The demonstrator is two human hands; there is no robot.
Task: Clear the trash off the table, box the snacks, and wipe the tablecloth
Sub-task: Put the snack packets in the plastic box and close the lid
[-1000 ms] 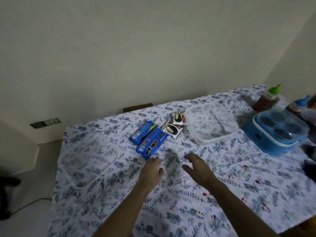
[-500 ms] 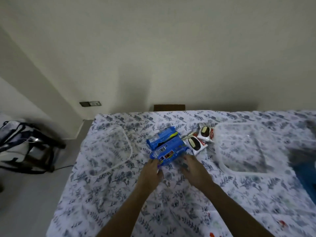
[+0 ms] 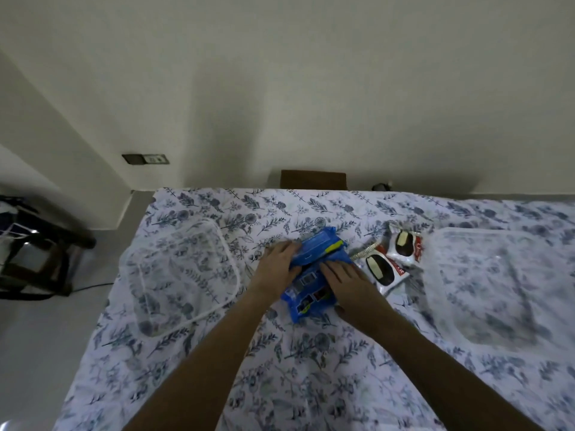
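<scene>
Still starting out. Both hands closing around the blue snack packs (image 3: 314, 269) in the middle of the flowery tablecloth (image 3: 311, 368): left hand (image 3: 277, 269), right hand (image 3: 345, 281). Two white snack packets (image 3: 392, 259) lying just beside. Clear box (image 3: 497, 287) sitting empty. Wiping not begun.

We see a white tablecloth (image 3: 311, 362) printed with blue-grey leaves and flowers, bright blue snack packets (image 3: 314, 265) with a yellow-green stripe at centre, white packets (image 3: 395, 259) with dark ovals and red print right of centre, clear plastic containers (image 3: 180, 275), pale cream wall (image 3: 280, 73) across the upper frame.
</scene>
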